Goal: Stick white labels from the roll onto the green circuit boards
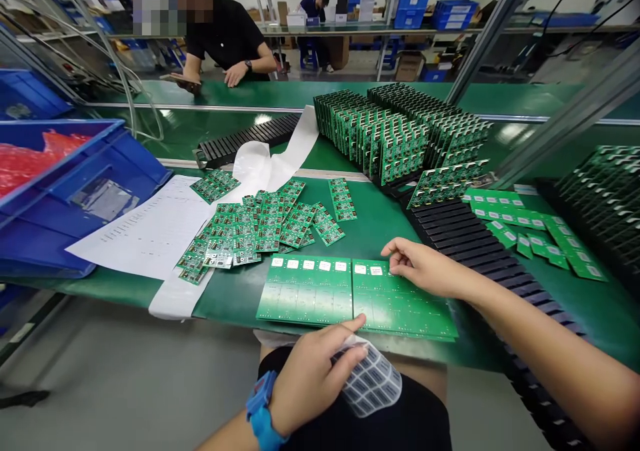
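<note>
Two green circuit board panels lie side by side at the table's front edge. The left panel (305,298) carries a row of several white labels along its top. On the right panel (400,311) two white labels (376,271) show at the upper left. My right hand (425,268) rests over that panel's top edge, fingers curled and pinched beside the labels; what they hold, if anything, is hidden. Below, my left hand (320,364) grips a sheet of labels (375,381) between thumb and fingers, with its index fingertip touching the panels near their seam.
Small loose circuit boards (270,218) are piled left, by a paper sheet (150,228) and a blue bin (75,191). Upright boards (400,138) fill a black slotted rack (460,238); labelled boards (540,224) lie right of it. A person (230,44) sits opposite.
</note>
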`<state>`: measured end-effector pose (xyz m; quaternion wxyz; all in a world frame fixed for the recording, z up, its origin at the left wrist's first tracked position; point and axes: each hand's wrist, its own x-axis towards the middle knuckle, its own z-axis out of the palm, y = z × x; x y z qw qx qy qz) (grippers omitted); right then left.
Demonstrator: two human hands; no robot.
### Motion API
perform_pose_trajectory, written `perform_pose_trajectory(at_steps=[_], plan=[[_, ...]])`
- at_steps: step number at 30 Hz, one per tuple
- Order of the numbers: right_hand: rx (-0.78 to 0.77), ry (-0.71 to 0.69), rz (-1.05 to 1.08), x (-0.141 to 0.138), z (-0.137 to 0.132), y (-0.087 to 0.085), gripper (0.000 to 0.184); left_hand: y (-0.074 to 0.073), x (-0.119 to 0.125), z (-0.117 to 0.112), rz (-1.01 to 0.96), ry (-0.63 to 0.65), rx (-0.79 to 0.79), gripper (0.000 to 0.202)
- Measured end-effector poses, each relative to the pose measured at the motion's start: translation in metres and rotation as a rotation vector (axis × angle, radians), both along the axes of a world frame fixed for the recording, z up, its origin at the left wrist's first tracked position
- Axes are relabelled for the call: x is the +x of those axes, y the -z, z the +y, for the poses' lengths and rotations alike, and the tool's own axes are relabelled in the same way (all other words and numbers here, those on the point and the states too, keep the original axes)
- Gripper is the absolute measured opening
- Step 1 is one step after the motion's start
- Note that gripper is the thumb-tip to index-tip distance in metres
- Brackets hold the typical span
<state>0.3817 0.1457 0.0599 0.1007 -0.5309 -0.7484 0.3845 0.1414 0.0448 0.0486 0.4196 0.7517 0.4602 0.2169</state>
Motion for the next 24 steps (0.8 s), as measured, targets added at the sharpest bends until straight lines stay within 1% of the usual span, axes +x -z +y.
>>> perform_pose_trajectory(at_steps=[2, 4, 6, 7, 8, 9, 11, 12, 14, 16, 19, 21, 24], plan=[[0.147, -0.011, -0.069, -0.002, -0.007, 0.003, 0.014, 0.0, 0.001, 0.0, -0.015, -0.021, -0.016, 0.033], [0.354, -0.008, -0.111, -0.002, -0.019, 0.002, 0.01, 0.001, 0.002, -0.001, -0.051, -0.069, -0.047, 0.027], [0.53, 0.046, -0.086, -0.004, -0.036, -0.003, 0.009, 0.002, 0.003, -0.002, -0.097, -0.157, -0.082, 0.022], [0.559, 0.079, -0.046, -0.006, -0.045, -0.007, 0.009, 0.003, 0.004, -0.002, -0.114, -0.207, -0.093, 0.021], [0.53, 0.099, 0.006, -0.009, -0.055, -0.012, 0.01, 0.004, 0.004, -0.002, -0.124, -0.256, -0.098, 0.022], [0.45, 0.096, 0.066, -0.013, -0.063, -0.017, 0.011, 0.005, 0.005, -0.003, -0.125, -0.294, -0.096, 0.023], [0.223, 0.047, 0.176, -0.023, -0.078, -0.026, 0.017, 0.005, 0.006, -0.004, -0.11, -0.336, -0.085, 0.025], [0.128, 0.035, 0.213, -0.029, -0.083, -0.028, 0.017, 0.005, 0.006, -0.004, -0.107, -0.338, -0.082, 0.025], [0.021, 0.074, 0.246, -0.039, -0.089, -0.03, 0.012, 0.003, 0.007, -0.005, -0.135, -0.309, -0.082, 0.023], [-0.002, 0.132, 0.251, -0.046, -0.092, -0.029, 0.01, 0.0, 0.007, -0.004, -0.204, -0.264, -0.061, 0.021], [0.058, 0.111, 0.252, -0.049, -0.094, -0.024, 0.009, -0.004, 0.008, -0.003, -0.27, -0.226, 0.002, 0.02], [0.136, 0.073, 0.236, -0.049, -0.097, -0.021, 0.012, -0.003, 0.01, -0.002, -0.256, -0.259, 0.026, 0.016], [0.201, 0.06, 0.193, -0.046, -0.102, -0.02, 0.015, -0.001, 0.013, -0.001, -0.202, -0.364, 0.033, 0.025]])
